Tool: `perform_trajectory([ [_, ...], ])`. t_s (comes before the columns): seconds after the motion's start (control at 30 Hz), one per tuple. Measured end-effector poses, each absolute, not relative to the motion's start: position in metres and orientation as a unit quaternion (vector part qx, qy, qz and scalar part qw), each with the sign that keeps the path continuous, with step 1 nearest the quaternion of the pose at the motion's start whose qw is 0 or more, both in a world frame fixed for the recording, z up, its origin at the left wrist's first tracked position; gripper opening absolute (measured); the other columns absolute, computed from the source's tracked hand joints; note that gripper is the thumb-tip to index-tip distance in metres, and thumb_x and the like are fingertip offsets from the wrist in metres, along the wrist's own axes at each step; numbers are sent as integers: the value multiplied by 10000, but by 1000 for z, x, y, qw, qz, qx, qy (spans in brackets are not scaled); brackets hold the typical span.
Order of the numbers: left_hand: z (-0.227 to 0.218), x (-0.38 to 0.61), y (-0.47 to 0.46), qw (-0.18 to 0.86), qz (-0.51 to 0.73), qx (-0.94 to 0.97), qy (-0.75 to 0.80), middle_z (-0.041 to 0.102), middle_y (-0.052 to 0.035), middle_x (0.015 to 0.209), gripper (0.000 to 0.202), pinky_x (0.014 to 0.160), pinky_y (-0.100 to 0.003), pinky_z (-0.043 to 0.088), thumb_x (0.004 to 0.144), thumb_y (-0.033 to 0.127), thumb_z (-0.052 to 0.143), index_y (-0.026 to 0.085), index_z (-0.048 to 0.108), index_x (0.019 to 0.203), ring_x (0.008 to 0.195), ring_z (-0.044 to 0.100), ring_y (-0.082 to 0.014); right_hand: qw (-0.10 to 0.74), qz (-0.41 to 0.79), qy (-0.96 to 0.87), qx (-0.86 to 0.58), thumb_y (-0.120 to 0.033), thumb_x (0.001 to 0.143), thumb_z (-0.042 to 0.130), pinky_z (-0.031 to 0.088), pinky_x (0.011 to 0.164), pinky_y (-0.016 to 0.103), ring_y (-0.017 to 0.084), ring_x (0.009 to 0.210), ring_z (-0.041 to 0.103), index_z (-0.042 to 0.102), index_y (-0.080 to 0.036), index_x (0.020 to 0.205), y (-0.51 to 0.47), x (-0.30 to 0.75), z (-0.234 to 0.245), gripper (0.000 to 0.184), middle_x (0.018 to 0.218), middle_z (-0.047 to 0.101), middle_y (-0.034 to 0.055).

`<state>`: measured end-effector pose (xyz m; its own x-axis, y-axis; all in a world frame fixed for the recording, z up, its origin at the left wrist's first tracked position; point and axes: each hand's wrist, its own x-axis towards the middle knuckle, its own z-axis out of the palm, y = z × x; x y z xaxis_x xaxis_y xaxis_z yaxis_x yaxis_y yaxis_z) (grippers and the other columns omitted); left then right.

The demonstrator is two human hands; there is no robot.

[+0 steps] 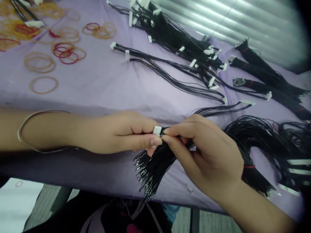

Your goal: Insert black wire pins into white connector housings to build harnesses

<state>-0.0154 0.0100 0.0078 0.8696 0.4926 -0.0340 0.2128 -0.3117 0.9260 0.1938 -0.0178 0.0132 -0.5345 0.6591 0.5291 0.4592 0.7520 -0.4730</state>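
Between the thumb and fingers of my left hand (126, 132) is a small white plug connector (157, 130). My right hand (209, 152) pinches a black wire right beside the connector, with thumb and forefinger tips together. The wire's end is hidden by the fingertips. Below and behind both hands lies a bundle of black wires (155, 168), its bare metal crimp ends fanned out toward the table's front edge. More black wire (243, 132) from this pile curves away behind my right hand.
Finished-looking cables with white connectors (170, 35) are heaped at the back. Tied wire bundles (262, 64) lie at the right. Yellow and red rubber bands (65, 51) are scattered over the purple cloth (97, 87) at the left. A corrugated metallic surface (206, 19) stands behind.
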Motion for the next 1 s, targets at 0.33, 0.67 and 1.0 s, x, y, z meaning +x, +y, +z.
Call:
perform_trajectory([
  [0.33,10,-15,12,602,140,747,245,526,14,645,313,578,-138,433,989,292,395,138,593,802,590,501,-77,347,28,-891,-291,-70,820,652,500,659,265,112,735,577,620,-127,920,-12,206,19,120,801,635,39],
  [0.67,10,-14,13,621,143,724,265,521,20,616,306,569,-138,422,981,264,418,138,606,776,574,495,-74,336,98,-865,-361,-120,894,559,485,730,226,92,790,582,602,-135,929,-12,203,20,57,825,623,27],
  [1.0,10,-14,12,611,159,728,268,535,20,599,286,538,-135,431,963,250,450,152,612,749,550,504,-77,317,129,-852,-397,-100,872,585,506,730,186,85,810,589,649,-120,910,-13,203,21,77,853,632,44],
])
